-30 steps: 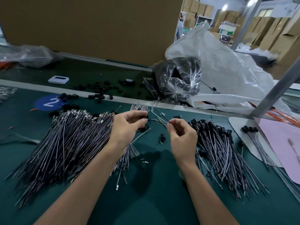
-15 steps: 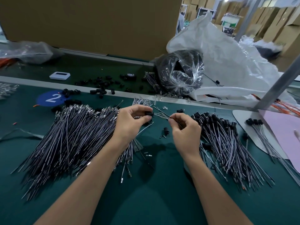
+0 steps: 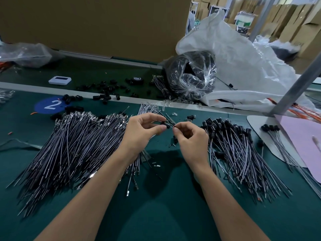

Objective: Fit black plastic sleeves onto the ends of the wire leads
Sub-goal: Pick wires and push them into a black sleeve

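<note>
The hands have closed most of the gap they kept a second ago. The left hand (image 3: pixel 144 131) now holds its sleeve (image 3: pixel 166 125) right against the right hand (image 3: pixel 190 136). Left thumb and forefinger are clamped on the sleeve, the other fingers loosely curled above it. Right thumb and forefinger pinch a lead (image 3: pixel 167 117) just right of the sleeve. The lead slants up and away close behind the sleeve; whether its end has entered cannot be told.

Left of the sleeve a wide fan of bare leads (image 3: pixel 73 145) lies on the green table (image 3: pixel 156 206). Right of it lies a pile of sleeved leads (image 3: pixel 234 145). Beyond it to the left are loose sleeves (image 3: pixel 104 87) and a blue disc (image 3: pixel 50 105) marked 2. Beyond it to the right a clear bag (image 3: pixel 191 73) of black parts leans on a white sack (image 3: pixel 243 58). Nothing lies between sleeve and lead.
</note>
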